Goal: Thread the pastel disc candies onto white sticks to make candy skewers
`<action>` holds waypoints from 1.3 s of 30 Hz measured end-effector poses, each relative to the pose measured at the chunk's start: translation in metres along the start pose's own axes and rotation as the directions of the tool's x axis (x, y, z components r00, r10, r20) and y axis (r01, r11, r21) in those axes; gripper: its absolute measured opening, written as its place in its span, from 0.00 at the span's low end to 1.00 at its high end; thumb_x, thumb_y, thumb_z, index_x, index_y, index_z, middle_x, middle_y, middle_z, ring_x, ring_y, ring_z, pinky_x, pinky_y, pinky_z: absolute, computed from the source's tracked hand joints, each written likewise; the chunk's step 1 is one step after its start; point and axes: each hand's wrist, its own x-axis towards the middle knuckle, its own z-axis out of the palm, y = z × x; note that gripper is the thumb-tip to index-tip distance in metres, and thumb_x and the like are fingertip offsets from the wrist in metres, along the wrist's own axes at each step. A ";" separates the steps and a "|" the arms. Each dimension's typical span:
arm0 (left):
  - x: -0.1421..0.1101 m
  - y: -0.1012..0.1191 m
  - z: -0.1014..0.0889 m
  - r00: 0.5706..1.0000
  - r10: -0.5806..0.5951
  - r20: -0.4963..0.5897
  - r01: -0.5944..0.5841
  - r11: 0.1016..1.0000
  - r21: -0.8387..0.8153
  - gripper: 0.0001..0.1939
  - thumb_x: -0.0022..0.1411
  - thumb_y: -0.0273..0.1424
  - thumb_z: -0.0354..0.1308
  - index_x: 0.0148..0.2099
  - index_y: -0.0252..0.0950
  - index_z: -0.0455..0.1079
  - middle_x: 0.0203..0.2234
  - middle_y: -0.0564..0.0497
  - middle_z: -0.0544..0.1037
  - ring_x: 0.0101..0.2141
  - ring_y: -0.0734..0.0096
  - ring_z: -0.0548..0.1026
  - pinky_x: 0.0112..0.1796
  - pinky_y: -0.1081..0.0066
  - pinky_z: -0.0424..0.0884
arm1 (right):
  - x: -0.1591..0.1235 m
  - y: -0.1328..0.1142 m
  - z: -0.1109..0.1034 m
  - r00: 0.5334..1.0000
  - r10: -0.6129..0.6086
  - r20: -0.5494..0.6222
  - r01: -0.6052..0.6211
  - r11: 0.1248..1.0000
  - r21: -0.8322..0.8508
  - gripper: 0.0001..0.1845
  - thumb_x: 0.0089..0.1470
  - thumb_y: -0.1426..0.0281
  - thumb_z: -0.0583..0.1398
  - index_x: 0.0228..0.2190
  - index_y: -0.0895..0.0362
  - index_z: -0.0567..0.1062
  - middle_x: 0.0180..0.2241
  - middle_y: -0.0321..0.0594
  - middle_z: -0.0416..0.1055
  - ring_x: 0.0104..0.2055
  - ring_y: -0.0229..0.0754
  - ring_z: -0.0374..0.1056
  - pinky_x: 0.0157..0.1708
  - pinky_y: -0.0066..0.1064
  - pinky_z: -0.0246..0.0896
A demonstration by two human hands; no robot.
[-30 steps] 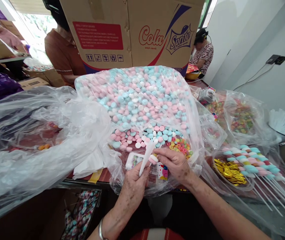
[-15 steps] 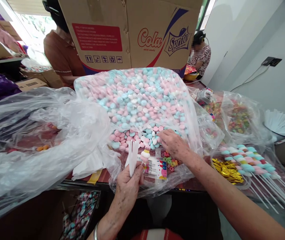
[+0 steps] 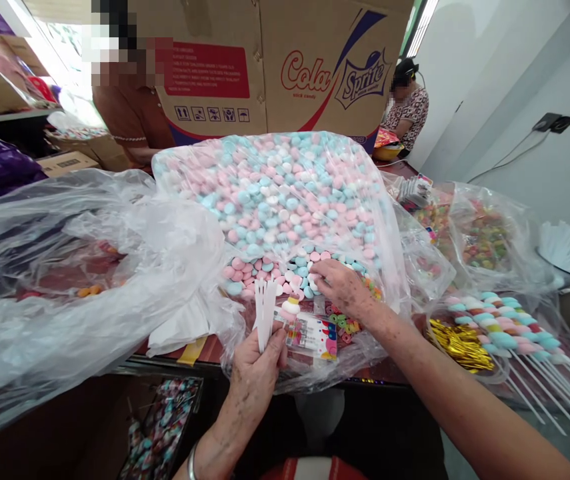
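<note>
White sticks (image 3: 265, 308) fan upright before you, a pink, white and yellow candy stack (image 3: 291, 307) at their three o'clock; loose pastel candies (image 3: 297, 272) lie toward twelve.

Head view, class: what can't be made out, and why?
Head view:
Right hand: its own fingers hide whether it holds anything.
White sticks: lower ends hidden inside the left hand.
Red label: some print too blurred to read.
Colourful pile, lower left: cut off by the bottom edge.

A silver bangle (image 3: 192, 463) rings the left wrist (image 3: 205, 453). Red-and-white clothing (image 3: 292, 469) shows at bottom centre, with dark trousers (image 3: 389, 427) beside it.
</note>
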 end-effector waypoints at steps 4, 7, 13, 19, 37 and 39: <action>-0.001 0.001 -0.001 1.000 0.019 0.011 -0.019 1.000 0.013 0.20 0.51 0.45 0.66 0.35 0.33 0.71 0.12 0.61 0.65 0.13 0.84 0.52 0.16 0.76 0.43 | -0.004 -0.003 0.004 0.984 -0.055 0.167 0.088 0.977 -0.196 0.10 0.61 0.78 0.54 0.37 0.58 0.75 0.38 0.46 0.74 0.43 0.45 0.66 0.42 0.32 0.58; -0.001 -0.001 -0.003 1.000 0.028 0.013 -0.028 0.999 0.024 0.19 0.51 0.45 0.65 0.35 0.33 0.72 0.12 0.61 0.65 0.13 0.83 0.53 0.16 0.76 0.43 | -0.012 -0.005 0.006 0.982 -0.090 0.165 0.135 0.950 -0.281 0.10 0.62 0.78 0.53 0.37 0.58 0.74 0.35 0.45 0.73 0.40 0.46 0.66 0.41 0.33 0.57; 0.002 -0.006 -0.003 0.997 0.068 0.034 -0.070 0.996 0.061 0.19 0.53 0.46 0.64 0.33 0.33 0.73 0.13 0.59 0.65 0.14 0.81 0.55 0.17 0.76 0.47 | -0.019 -0.006 0.015 0.980 -0.139 0.141 0.177 0.936 -0.305 0.12 0.60 0.82 0.51 0.37 0.59 0.72 0.37 0.47 0.73 0.40 0.47 0.66 0.41 0.34 0.59; -0.001 0.002 -0.005 0.985 0.127 0.119 -0.157 0.945 0.288 0.15 0.58 0.42 0.60 0.34 0.34 0.76 0.14 0.58 0.65 0.18 0.75 0.59 0.21 0.74 0.55 | -0.016 0.001 0.013 0.950 0.309 -0.046 -0.240 0.814 0.529 0.01 0.56 0.72 0.59 0.33 0.56 0.72 0.31 0.38 0.74 0.35 0.43 0.70 0.39 0.34 0.65; 0.000 0.006 0.000 0.972 0.133 0.193 -0.217 0.821 0.528 0.17 0.64 0.40 0.52 0.31 0.35 0.73 0.17 0.58 0.63 0.21 0.72 0.60 0.25 0.72 0.56 | -0.030 -0.015 0.008 0.840 0.461 0.285 -0.229 -0.174 0.958 0.18 0.40 0.68 0.73 0.36 0.56 0.83 0.34 0.38 0.80 0.34 0.38 0.75 0.36 0.30 0.74; 0.000 0.007 0.001 0.972 0.136 0.191 -0.218 0.819 0.530 0.16 0.64 0.40 0.51 0.30 0.35 0.72 0.16 0.58 0.63 0.21 0.72 0.60 0.24 0.73 0.56 | -0.030 -0.017 0.008 0.840 0.469 0.273 -0.220 -0.165 0.961 0.18 0.39 0.67 0.73 0.36 0.56 0.83 0.33 0.38 0.80 0.34 0.38 0.75 0.36 0.30 0.74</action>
